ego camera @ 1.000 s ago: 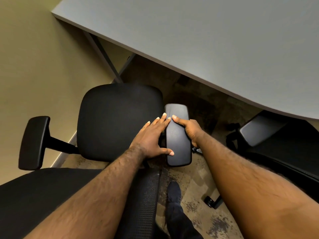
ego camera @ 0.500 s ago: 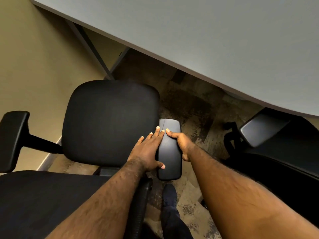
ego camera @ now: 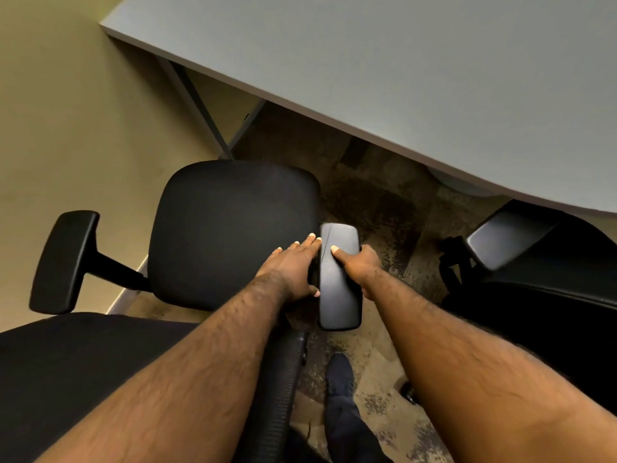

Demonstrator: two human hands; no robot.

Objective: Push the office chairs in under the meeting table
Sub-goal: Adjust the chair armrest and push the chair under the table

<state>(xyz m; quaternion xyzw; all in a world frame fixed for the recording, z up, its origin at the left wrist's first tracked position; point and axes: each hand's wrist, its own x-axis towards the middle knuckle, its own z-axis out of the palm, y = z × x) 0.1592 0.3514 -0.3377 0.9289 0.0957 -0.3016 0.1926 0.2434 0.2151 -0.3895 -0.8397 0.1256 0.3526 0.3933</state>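
Observation:
A black office chair (ego camera: 233, 228) stands in front of me, its seat short of the grey meeting table (ego camera: 400, 78) and its front edge near the table's leg (ego camera: 200, 108). Both my hands are on its right armrest (ego camera: 340, 295). My left hand (ego camera: 293, 269) lies against the armrest's inner side, fingers stretched forward and thumb at its edge. My right hand (ego camera: 359, 265) clasps the outer side with the thumb on top. The chair's left armrest (ego camera: 65, 262) sticks out toward the wall. Its backrest (ego camera: 66, 379) fills the lower left.
A second black office chair (ego camera: 534, 279) sits at the right, partly under the table's edge. A beige wall (ego camera: 66, 128) runs close along the left. My shoe (ego camera: 339, 372) is on the patterned carpet (ego camera: 384, 212) behind the armrest.
Both hands have stayed on the right armrest. The view swung left, then back to the right. The chair's seat sits about as close to the table leg as before.

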